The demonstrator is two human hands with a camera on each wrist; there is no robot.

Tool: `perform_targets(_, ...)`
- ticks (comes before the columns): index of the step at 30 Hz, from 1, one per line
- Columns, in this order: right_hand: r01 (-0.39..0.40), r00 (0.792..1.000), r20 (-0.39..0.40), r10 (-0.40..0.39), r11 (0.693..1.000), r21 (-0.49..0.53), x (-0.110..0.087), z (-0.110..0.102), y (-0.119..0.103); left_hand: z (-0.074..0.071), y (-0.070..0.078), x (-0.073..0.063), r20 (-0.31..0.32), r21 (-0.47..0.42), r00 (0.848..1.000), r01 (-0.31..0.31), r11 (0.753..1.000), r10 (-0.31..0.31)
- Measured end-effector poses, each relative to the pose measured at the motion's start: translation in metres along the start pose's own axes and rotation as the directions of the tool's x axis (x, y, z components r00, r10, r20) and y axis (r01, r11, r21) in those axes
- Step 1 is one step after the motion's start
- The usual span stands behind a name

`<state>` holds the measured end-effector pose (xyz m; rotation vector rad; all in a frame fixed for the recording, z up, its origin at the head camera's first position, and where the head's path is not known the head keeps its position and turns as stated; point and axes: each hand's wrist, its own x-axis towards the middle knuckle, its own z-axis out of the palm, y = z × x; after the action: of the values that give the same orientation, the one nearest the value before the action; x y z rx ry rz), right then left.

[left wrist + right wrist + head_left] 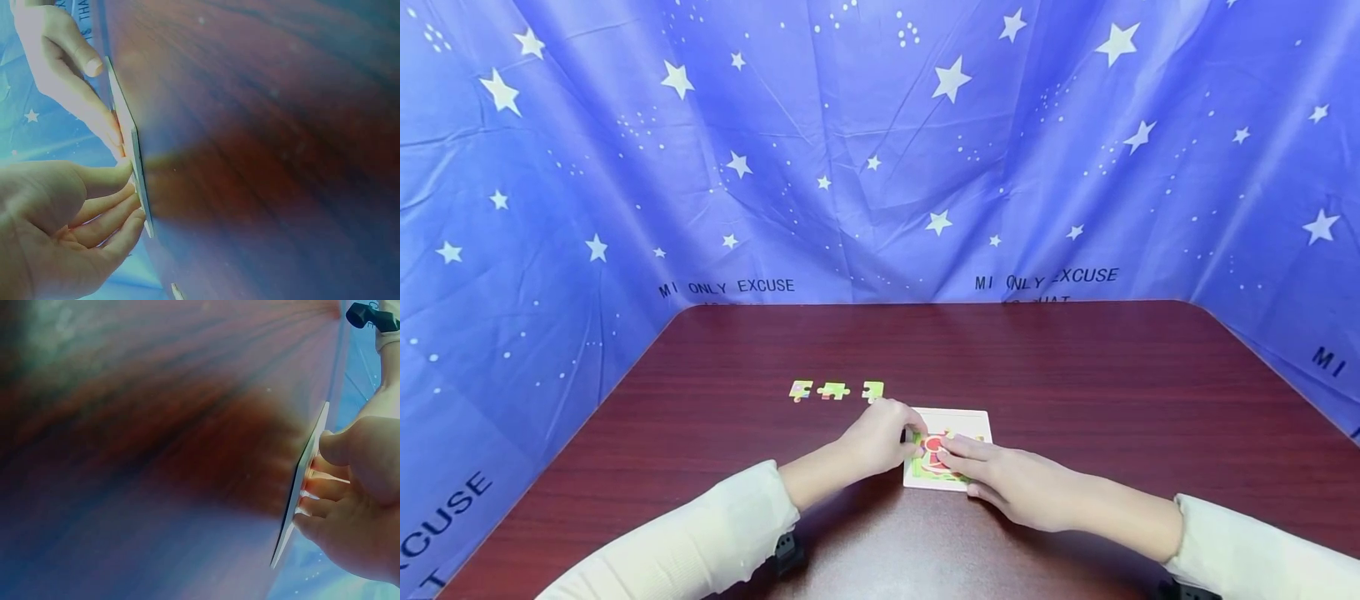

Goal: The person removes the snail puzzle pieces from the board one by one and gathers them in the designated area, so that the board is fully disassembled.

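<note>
A small jigsaw puzzle in a white tray (951, 417) lies on the table, showing a red and green picture with a bare white strip along its far side. My left hand (882, 437) curls over the tray's left side, thumb and forefinger bracketing a green puzzle piece (917, 437). In the left wrist view, the left thumb and fingertips meet the tray's top face. My right hand (1033, 487) rests its outstretched fingers on the picture from the right, covering part of it. The right wrist view shows those fingers (325, 487) against the tray's face.
Three loose green puzzle pieces lie in a row beyond the left hand: one at far left (801, 390), a middle one (833, 391) and one nearest the tray (873, 390). The dark red table (1075, 367) ends at a blue star-patterned curtain (880, 200).
</note>
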<state>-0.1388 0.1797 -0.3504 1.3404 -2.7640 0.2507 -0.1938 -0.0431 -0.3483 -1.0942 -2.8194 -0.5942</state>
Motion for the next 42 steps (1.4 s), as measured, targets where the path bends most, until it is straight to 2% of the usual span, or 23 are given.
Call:
perform_targets(11, 0.015, 1.0, 0.007, -0.015, 1.0, 0.009, -0.001, 0.002, 0.001, -0.001, -0.003, 0.003, 0.01, -0.067, 1.0, 0.003, 0.998, -0.002)
perform_targets(17, -0.004, 1.0, 0.01, 0.004, 1.0, -0.006, -0.001, 0.003, -0.001, -0.001, -0.004, 0.007, 0.038, -0.118, 0.998, 0.047, 0.992, -0.043)
perform_targets(22, -0.025, 1.0, 0.002, 0.025, 1.0, -0.011, -0.003, 0.004, -0.003, -0.001, -0.003, 0.009, 0.051, -0.126, 0.997, 0.067, 0.99, -0.061)
perform_targets(29, -0.044, 0.999, 0.023, 0.043, 0.999, 0.032, 0.002, -0.001, -0.002, -0.005, -0.002, 0.012, 0.057, -0.134, 0.993, 0.111, 0.985, -0.104)
perform_targets(38, -0.053, 0.997, 0.054, 0.051, 0.998, 0.038, 0.005, -0.003, -0.003, -0.006, -0.001, 0.017, 0.111, -0.235, 0.979, 0.195, 0.952, -0.173)
perform_targets(42, -0.05, 0.998, 0.046, 0.049, 0.998, 0.033, 0.004, -0.002, -0.003, -0.006, -0.003, 0.018, 0.147, -0.311, 0.968, 0.24, 0.92, -0.203)
